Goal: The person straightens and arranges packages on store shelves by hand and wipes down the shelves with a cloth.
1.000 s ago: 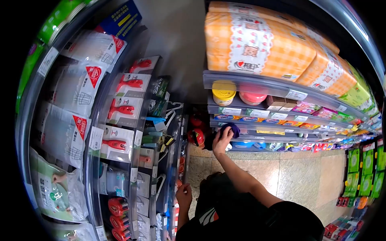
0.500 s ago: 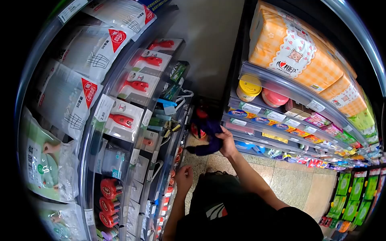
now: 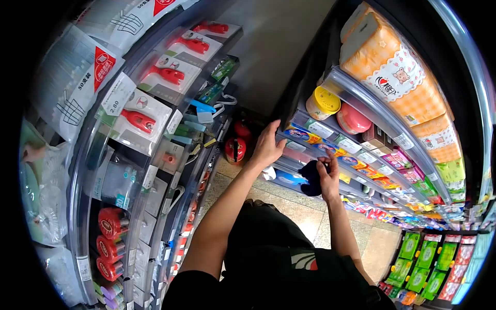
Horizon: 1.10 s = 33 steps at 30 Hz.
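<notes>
A bunched dark blue cloth (image 3: 311,178) hangs from my right hand (image 3: 329,178), whose fingers are closed on it. That hand is in front of the right-hand shelf, level with its lower price strips. My left hand (image 3: 267,147) is at the near left corner of the same shelf unit (image 3: 297,147), thumb and fingers apart and nothing in them. Its fingertips seem to touch the shelf end, though the exact contact is hard to see. Above the hands stand a yellow-lidded tub (image 3: 323,103) and a pink tub (image 3: 353,119).
Orange tissue packs (image 3: 398,77) fill the upper right shelf. On the left rack (image 3: 85,206) hang red peelers (image 3: 139,121) on cards, beside bagged straws (image 3: 77,98). Red rounded objects (image 3: 235,150) stand on the floor between the shelves. Green packs (image 3: 428,256) hang at lower right.
My right hand has carried the dark cloth rightward, from the gap between the shelves to the right shelf front. My left hand has risen from beside the left rack to the right shelf's corner.
</notes>
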Available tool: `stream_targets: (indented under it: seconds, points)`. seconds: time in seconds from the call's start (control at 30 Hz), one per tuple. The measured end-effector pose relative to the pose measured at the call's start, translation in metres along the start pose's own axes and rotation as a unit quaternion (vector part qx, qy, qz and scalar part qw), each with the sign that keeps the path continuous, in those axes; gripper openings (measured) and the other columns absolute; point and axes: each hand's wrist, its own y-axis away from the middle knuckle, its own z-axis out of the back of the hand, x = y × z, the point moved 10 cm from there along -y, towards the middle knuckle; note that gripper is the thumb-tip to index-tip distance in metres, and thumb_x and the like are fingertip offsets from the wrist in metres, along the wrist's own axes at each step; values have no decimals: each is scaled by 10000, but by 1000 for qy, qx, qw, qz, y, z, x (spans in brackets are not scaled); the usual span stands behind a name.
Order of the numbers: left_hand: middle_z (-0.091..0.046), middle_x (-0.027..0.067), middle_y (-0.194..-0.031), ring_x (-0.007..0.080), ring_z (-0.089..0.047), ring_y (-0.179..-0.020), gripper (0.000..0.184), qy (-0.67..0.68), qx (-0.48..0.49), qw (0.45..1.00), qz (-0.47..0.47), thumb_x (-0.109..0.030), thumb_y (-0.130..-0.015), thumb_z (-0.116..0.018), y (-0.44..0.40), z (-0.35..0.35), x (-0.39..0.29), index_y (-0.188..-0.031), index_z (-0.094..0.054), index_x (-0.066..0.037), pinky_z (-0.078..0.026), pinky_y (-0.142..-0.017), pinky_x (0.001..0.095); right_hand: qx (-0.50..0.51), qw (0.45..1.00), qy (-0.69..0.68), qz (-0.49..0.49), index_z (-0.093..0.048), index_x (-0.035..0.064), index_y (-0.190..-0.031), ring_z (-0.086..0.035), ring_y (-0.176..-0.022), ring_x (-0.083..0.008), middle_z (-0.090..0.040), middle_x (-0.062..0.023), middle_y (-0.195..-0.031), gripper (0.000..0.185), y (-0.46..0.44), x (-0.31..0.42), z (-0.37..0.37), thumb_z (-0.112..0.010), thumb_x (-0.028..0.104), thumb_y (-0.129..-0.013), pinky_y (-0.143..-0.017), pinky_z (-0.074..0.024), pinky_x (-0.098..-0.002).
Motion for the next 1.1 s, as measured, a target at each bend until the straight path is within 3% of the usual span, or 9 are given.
stream_targets:
  seconds: [0.1, 0.13, 0.23, 0.3, 0.53, 0.67, 0.8, 0.87, 1.1]
  points:
    - [-544, 230, -1160, 384, -531, -1064, 499, -40, -85, 994, -58, -88, -771, -655, -14, -7, -19, -1226, -460, -20, -482, -832, 417, 3, 997, 41, -66, -427, -22, -1235, -585, -751, -136, -599, -70, -828, 423, -21, 27, -10, -584, 58, -850, -673, -481, -262]
    - [-544, 230, -1160, 384, -531, -1064, 499, -37, -83, 994, -58, -88, -771, -655, -18, -11, -21, -1226, -460, -20, -482, -832, 417, -6, 993, 92, -72, -522, -39, -1105, -578, -710, -132, -616, -66, -778, 301, -27, 36, -14, -598, 103, -851, -653, -473, -256]
    - [-554, 256, -1128, 412, -526, -1056, 489, 4, -28, 999, -34, -115, -779, -653, -23, -25, -23, -1213, -462, 5, -463, -847, 426, 12, 992, 88, -91, -610, -53, -953, -528, -718, -97, -631, -65, -830, 226, -49, 12, -21, -582, 154, -866, -662, -446, -251]
    - [-506, 265, -1207, 416, -492, -1114, 673, 27, 27, 997, 60, -52, -755, -648, -21, -37, -8, -1351, -337, -25, -411, -941, 414, 19, 993, 85, -83, -596, -63, -989, -533, -759, -104, -626, -68, -868, 240, -52, 1, -27, -579, 140, -862, -693, -444, -247]
    - [-549, 254, -1152, 414, -534, -1058, 663, 73, -26, 992, 96, -29, -753, -642, -12, -36, 0, -1351, -355, -39, -444, -892, 417, 48, 994, 72, -73, -565, -31, -1100, -518, -805, -103, -608, -58, -920, 258, -46, 0, -43, -549, 81, -868, -749, -420, -234]
    - [-585, 242, -1080, 403, -560, -1011, 559, 79, -63, 992, 69, -44, -752, -645, -14, -27, -5, -1270, -438, -11, -454, -863, 412, 8, 993, 82, -81, -525, -1, -1178, -516, -813, -107, -602, -58, -937, 324, -49, -2, -41, -558, 79, -865, -748, -417, -236]
    - [-610, 233, -1007, 402, -568, -980, 452, 58, -72, 993, 68, -51, -741, -661, -13, -18, -30, -1166, -523, 16, -452, -846, 419, -47, 996, 59, -48, -521, -17, -1130, -517, -802, -124, -608, -51, -906, 314, -45, 6, -38, -596, 84, -842, -735, -424, -263]
    - [-612, 233, -984, 409, -564, -971, 440, 33, -98, 994, 42, -52, -731, -671, -15, -16, -29, -1145, -537, 13, -455, -833, 428, -39, 996, 13, -77, -463, -7, -1215, -534, -847, -149, -605, -78, -986, 409, -44, 2, -40, -594, 68, -836, -757, -435, -273]
    - [-619, 249, -950, 416, -580, -928, 447, 43, -67, 991, 105, -69, -725, -662, -14, -17, -22, -1150, -545, 3, -470, -804, 440, -19, 967, -188, -170, -416, -5, -1271, -566, -959, -182, -557, -121, -1105, 490, -36, 1, -50, -595, 24, -816, -829, -478, -291]
